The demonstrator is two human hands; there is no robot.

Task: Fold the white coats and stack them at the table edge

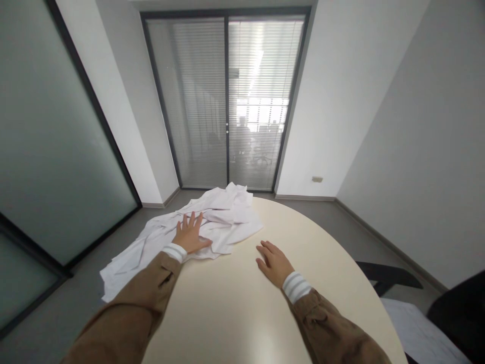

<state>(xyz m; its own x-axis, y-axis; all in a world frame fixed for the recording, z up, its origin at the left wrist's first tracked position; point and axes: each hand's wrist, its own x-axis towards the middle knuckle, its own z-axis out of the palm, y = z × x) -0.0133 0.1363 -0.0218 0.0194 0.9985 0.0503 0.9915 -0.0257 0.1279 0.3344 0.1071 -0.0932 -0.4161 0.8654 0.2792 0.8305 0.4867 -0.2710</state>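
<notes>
A crumpled white cloth garment (223, 222), perhaps a shirt, lies in a loose heap over the far left of the cream round table (227, 308). Part of it hangs past the table's left edge. My left hand (190, 236) rests on the near side of the heap, fingers spread, palm down. To the right, my right hand (276, 264) is over the bare tabletop, apart from the cloth, with its fingers loosely stretched and nothing in them. How the garment's collar and sleeves lie cannot be made out in the folds.
A dark chair (390, 275) stands at the right of the table, with pale cloth (420, 328) on its seat. Beyond the table is a glass door (227, 101) with blinds. A frosted glass panel (64, 151) is on the left.
</notes>
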